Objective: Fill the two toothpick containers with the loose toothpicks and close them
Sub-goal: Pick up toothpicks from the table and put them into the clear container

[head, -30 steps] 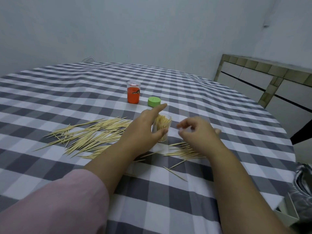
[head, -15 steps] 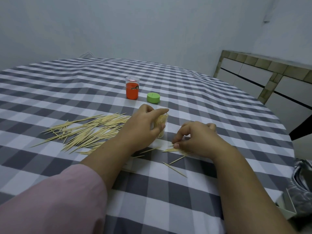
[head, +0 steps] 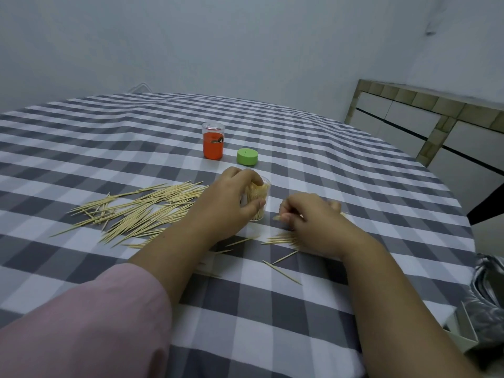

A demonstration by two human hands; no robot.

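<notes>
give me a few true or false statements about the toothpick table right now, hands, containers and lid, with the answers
1. The left hand grips the clear container, which stands upright and holds toothpicks. True.
2. The green lid is already on the clear container. False: it lies on the checked tablecloth beyond it, beside the orange container.
3. The right hand pinches toothpicks just right of the clear container. True.
4. The big pile of loose toothpicks lies right of the right hand. False: it lies left of the left hand.
5. The orange container lies tipped on its side. False: it stands upright.
</notes>
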